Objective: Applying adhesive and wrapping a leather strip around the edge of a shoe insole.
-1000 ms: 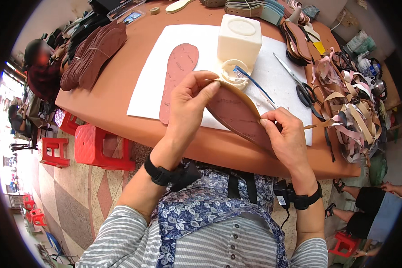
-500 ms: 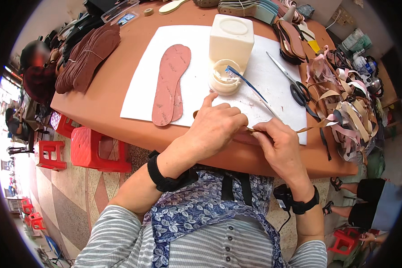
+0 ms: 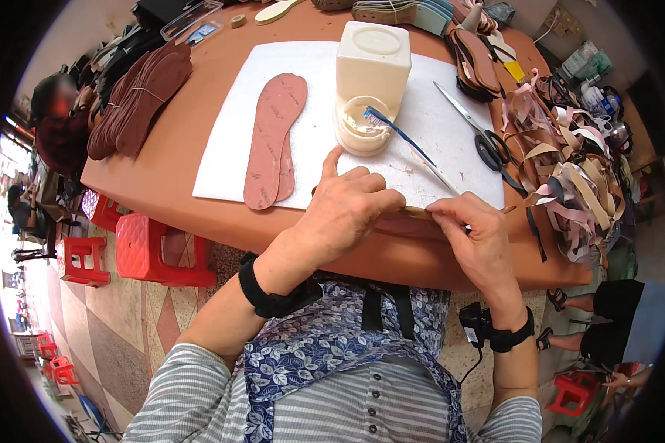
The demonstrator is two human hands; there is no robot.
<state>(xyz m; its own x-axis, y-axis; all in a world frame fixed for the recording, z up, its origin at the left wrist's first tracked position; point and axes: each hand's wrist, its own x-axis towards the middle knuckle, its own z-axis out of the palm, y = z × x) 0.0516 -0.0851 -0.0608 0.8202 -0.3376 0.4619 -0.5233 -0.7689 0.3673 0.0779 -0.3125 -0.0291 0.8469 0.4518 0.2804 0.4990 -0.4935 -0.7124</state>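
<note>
A narrow brown strip (image 3: 417, 213) stretches between my two hands at the table's front edge, along the rim of a pink insole (image 3: 406, 224) that shows only partly below it. My left hand (image 3: 351, 207) is closed over the strip's left part, with one finger pointing up toward the glue pot (image 3: 360, 142). Thumb and fingertips of my right hand (image 3: 474, 232) pinch the strip farther right. A blue-and-white toothbrush (image 3: 406, 139) rests across the pot, its bristles smeared with whitish paste. Two overlapping pink insoles (image 3: 273, 140) lie flat on a white foam sheet (image 3: 225, 159).
Behind the pot stands a cream square container (image 3: 373, 66). Black-handled scissors (image 3: 488, 144) lie to the right, beside a heap of ribbon strips (image 3: 580, 177). Bundled brown insoles (image 3: 140, 96) are at the left. Red stools (image 3: 155, 247) stand on the floor; other people are farther off.
My right hand has shifted slightly right along the strip, and its fingers are now more tightly pinched. The whole scene has slid a little left with the head.
</note>
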